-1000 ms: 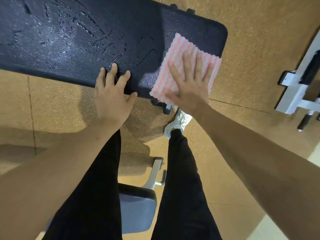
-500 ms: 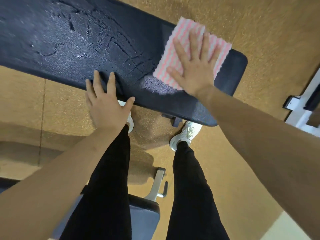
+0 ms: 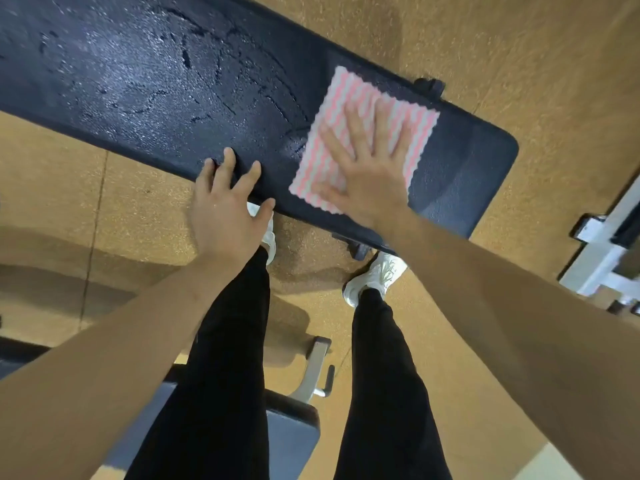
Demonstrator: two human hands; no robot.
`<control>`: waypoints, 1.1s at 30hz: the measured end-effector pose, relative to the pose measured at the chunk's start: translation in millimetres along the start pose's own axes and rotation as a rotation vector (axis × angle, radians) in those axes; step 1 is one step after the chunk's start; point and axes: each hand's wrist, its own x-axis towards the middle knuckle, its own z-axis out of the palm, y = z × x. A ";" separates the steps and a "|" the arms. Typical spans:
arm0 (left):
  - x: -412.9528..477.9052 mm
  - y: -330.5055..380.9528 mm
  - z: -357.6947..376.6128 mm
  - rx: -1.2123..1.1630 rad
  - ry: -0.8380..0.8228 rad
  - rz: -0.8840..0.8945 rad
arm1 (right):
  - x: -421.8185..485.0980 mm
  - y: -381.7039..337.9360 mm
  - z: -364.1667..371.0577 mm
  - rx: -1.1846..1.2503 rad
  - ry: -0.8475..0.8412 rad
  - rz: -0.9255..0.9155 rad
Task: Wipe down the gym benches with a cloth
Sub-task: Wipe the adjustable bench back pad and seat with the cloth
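A long dark padded gym bench (image 3: 145,84) runs across the top of the view, with wet streaks over its left and middle parts. A pink-and-white striped cloth (image 3: 349,109) lies flat on the bench near its right end. My right hand (image 3: 367,171) presses flat on the cloth with fingers spread, covering its lower half. My left hand (image 3: 225,206) rests on the bench's near edge, fingers apart, holding nothing. The bench's right end (image 3: 481,168) looks dry.
A second padded bench (image 3: 294,434) with a grey metal frame stands behind my legs at the bottom. White metal equipment (image 3: 599,244) is at the right edge. The floor is tan speckled rubber. My white shoes are under the bench's near edge.
My right hand has slid the cloth back from the bench's far edge toward the near side. The view has shifted, showing more of the bench's right end. My left hand stays on the near edge.
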 end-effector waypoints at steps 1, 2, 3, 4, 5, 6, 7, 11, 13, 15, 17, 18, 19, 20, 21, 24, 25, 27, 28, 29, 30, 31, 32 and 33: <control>0.8 -5.1 -1.9 -0.024 0.003 0.016 | -7.0 -6.8 4.3 -0.014 -0.014 -0.021; 1.4 -10.6 -4.1 -0.042 0.004 0.037 | -14.3 -13.6 8.7 -0.009 -0.027 -0.040; 2.3 -16.0 -6.6 -0.055 0.005 0.060 | -22.0 -21.2 11.8 0.008 -0.039 -0.054; 3.5 -20.6 -9.0 -0.068 0.002 0.075 | -29.5 -28.8 14.6 0.020 -0.050 -0.067; 5.1 -23.9 -12.2 -0.087 -0.002 0.076 | -36.7 -36.1 17.4 0.012 -0.061 -0.080; 6.7 -26.4 -15.6 -0.116 -0.002 0.065 | -42.7 -42.0 19.6 -0.003 -0.075 -0.090; 8.5 -29.0 -19.5 -0.154 0.008 0.051 | -46.9 -46.5 20.8 -0.009 -0.088 -0.091; 21.6 -43.6 -36.1 -0.197 0.118 0.012 | -37.3 -45.9 12.3 0.025 -0.110 -0.074; 30.8 -51.3 -42.2 -0.155 0.110 -0.047 | -13.4 -40.0 3.6 0.029 -0.105 -0.049; 38.6 -56.8 -46.8 -0.102 0.056 -0.126 | 19.9 -35.0 -9.9 0.031 -0.054 0.015; 44.2 -62.6 -49.0 -0.087 0.033 -0.174 | 56.3 -27.3 -24.3 0.043 -0.042 0.057; 46.2 -66.0 -49.7 -0.091 0.027 -0.183 | 73.4 -23.2 -30.8 0.055 -0.067 0.069; 47.6 -68.9 -50.0 -0.093 0.020 -0.184 | 88.4 -19.1 -37.4 0.066 -0.087 0.076; 48.4 -71.3 -49.7 -0.088 0.012 -0.183 | 101.3 -15.6 -43.7 0.072 -0.097 0.077; 49.0 -72.8 -49.6 -0.074 0.003 -0.183 | 111.8 -13.1 -50.3 0.068 -0.107 0.072; 51.9 -73.8 -50.3 -0.020 -0.018 -0.184 | 126.4 -15.1 -58.0 0.047 -0.118 0.058; 52.8 -73.9 -51.0 -0.009 -0.023 -0.177 | 124.8 -18.8 -57.4 0.034 -0.106 0.054; 53.7 -76.4 -52.5 0.016 -0.025 -0.150 | 115.4 -28.2 -51.9 0.009 -0.090 0.023; 53.6 -78.5 -53.3 0.025 -0.023 -0.133 | 108.6 -33.9 -48.7 0.003 -0.093 0.001; 53.2 -81.5 -54.2 0.029 -0.022 -0.119 | 101.5 -40.8 -45.7 0.003 -0.100 -0.023; 52.7 -85.1 -55.1 0.030 -0.023 -0.105 | 94.0 -48.6 -41.8 0.000 -0.108 -0.048; 52.4 -88.6 -55.9 0.031 -0.028 -0.093 | 86.1 -56.9 -38.3 -0.010 -0.113 -0.070; 52.4 -92.3 -56.3 0.029 -0.029 -0.080 | 77.5 -66.1 -33.7 -0.023 -0.113 -0.090; 52.5 -96.0 -56.8 0.024 -0.023 -0.066 | 68.2 -75.5 -28.6 -0.030 -0.106 -0.108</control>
